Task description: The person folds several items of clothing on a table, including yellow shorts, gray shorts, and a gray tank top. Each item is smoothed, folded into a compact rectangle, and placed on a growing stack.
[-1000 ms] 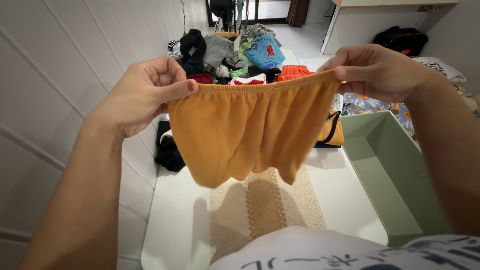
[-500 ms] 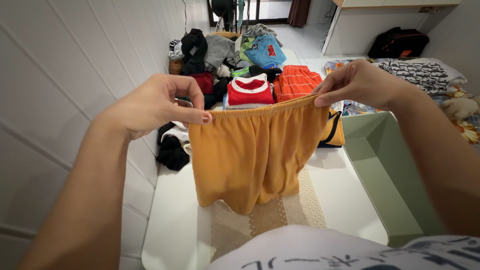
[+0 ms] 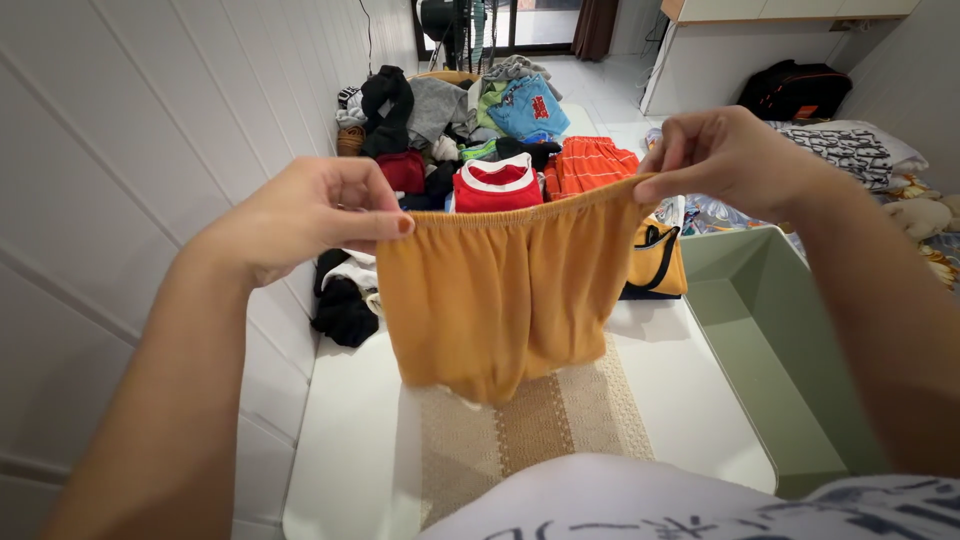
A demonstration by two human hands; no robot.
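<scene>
my left hand (image 3: 300, 215) and right hand (image 3: 725, 160) pinch the elastic waistband of soft, light orange shorts (image 3: 505, 290), hung above the white bench (image 3: 350, 440), left of the green bin (image 3: 790, 370); waistband corners seem the surest grip.

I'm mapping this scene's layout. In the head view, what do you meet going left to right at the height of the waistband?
White panelled wall → left hand → orange shorts → right hand → green bin.
</scene>
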